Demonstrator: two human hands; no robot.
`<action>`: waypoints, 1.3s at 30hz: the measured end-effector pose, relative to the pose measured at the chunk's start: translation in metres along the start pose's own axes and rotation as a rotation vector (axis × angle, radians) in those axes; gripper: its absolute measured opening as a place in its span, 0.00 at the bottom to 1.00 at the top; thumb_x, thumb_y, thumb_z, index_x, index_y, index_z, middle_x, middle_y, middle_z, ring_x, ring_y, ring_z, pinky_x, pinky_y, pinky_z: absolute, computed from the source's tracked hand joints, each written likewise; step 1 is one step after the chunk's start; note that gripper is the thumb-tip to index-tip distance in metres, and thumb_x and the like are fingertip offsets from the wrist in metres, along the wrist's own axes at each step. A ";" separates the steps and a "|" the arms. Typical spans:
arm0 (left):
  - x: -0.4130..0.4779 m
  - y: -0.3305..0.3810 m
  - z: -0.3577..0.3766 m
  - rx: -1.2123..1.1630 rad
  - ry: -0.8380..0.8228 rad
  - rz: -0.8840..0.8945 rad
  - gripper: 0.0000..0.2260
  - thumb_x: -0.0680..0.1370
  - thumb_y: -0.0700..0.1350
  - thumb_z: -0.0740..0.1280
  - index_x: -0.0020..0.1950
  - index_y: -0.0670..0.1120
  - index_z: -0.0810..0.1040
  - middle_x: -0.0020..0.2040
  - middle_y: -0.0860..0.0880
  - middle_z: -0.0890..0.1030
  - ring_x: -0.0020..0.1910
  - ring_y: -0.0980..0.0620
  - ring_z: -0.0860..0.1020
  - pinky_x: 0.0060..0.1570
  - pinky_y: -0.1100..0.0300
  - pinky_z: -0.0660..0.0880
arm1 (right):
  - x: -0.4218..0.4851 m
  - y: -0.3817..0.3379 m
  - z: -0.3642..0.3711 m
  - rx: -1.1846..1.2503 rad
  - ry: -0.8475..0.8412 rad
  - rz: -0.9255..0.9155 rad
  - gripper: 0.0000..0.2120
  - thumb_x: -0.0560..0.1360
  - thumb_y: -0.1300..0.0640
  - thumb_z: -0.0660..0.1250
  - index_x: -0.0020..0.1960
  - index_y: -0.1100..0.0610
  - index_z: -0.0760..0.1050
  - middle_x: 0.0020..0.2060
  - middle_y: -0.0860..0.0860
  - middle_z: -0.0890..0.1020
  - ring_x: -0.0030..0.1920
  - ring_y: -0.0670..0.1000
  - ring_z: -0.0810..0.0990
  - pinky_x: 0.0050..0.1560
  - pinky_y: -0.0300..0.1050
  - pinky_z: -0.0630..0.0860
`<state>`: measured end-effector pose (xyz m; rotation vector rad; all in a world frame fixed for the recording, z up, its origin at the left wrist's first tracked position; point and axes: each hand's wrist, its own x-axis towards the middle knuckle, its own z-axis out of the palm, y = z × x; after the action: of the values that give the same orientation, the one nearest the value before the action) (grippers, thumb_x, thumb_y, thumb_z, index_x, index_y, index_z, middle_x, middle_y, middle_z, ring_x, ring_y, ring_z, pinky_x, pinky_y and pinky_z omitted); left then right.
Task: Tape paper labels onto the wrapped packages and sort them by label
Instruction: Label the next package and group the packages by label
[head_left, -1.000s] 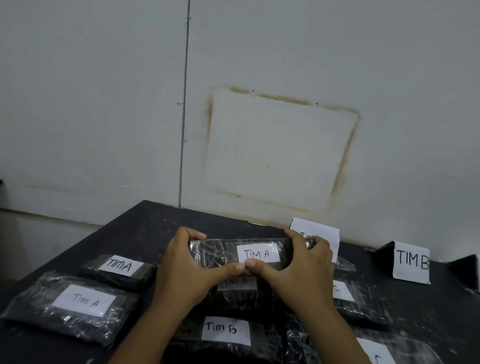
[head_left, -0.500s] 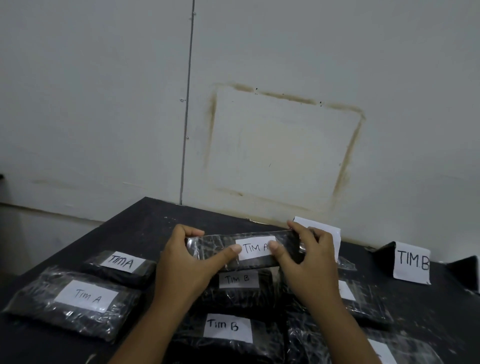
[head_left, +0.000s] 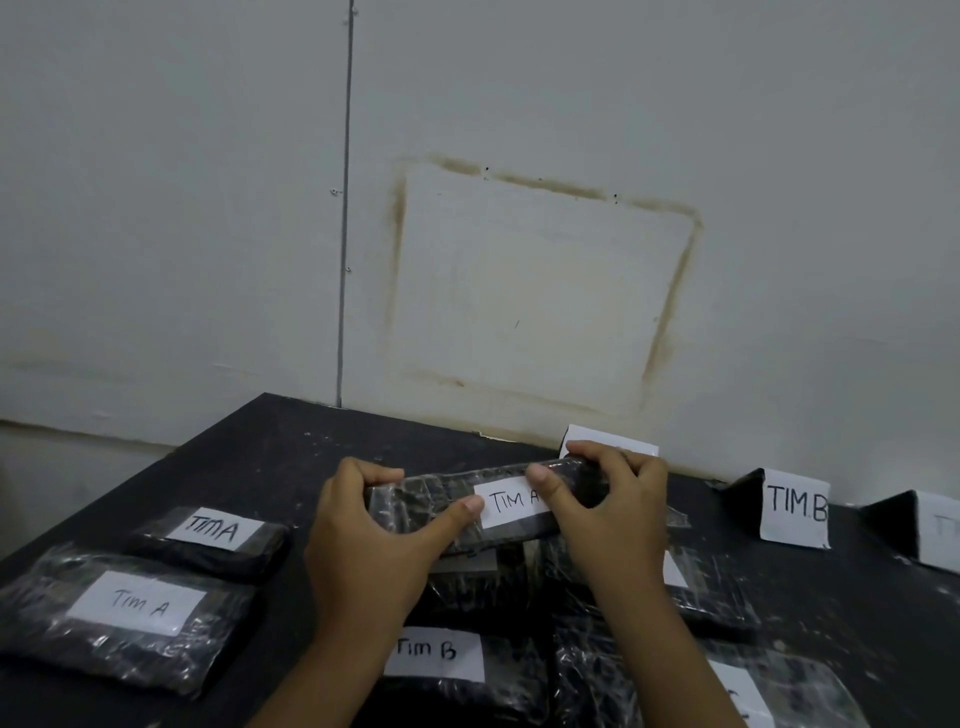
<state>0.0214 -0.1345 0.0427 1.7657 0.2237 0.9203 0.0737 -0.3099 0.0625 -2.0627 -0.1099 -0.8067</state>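
Nearest, one package marked "Tim B" lies at six o'clock on the black counter. Two "Tim A" packages sit at nine o'clock, one near, one behind. Centre, above the counter: left hand and right hand both clamp one wrapped package, thumbs on its "TIM A" label. At two o'clock, one "TIM B" sign stands upright.

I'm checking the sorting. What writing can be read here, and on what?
"TIM A": held package, partly under a thumb.
"TIMA": far left package.
"Tim A": near left package.
"Tim B": near centre package.
"TIM B": standing card.
Other labels: hidden or blurred.
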 end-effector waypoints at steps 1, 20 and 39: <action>0.000 0.000 0.000 0.003 0.004 0.006 0.26 0.52 0.68 0.74 0.41 0.58 0.69 0.43 0.54 0.77 0.39 0.58 0.77 0.29 0.65 0.70 | 0.000 0.000 0.000 0.014 0.020 0.002 0.20 0.61 0.36 0.72 0.49 0.44 0.79 0.49 0.44 0.66 0.49 0.43 0.70 0.48 0.37 0.69; 0.013 -0.008 -0.009 -0.058 0.039 -0.095 0.26 0.52 0.66 0.76 0.41 0.56 0.70 0.42 0.54 0.79 0.38 0.55 0.78 0.28 0.62 0.72 | 0.004 0.001 -0.014 0.030 -0.242 -0.199 0.25 0.70 0.43 0.67 0.66 0.41 0.69 0.59 0.46 0.67 0.62 0.41 0.64 0.62 0.37 0.65; 0.015 -0.008 -0.015 0.008 -0.059 -0.087 0.29 0.52 0.70 0.74 0.43 0.56 0.70 0.41 0.55 0.79 0.38 0.55 0.79 0.33 0.55 0.78 | 0.002 -0.014 -0.020 0.047 -0.190 -0.180 0.30 0.65 0.33 0.58 0.62 0.45 0.74 0.57 0.46 0.68 0.62 0.42 0.65 0.60 0.39 0.64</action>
<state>0.0235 -0.1118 0.0450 1.7742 0.2641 0.8049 0.0603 -0.3173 0.0817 -2.1025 -0.4206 -0.7059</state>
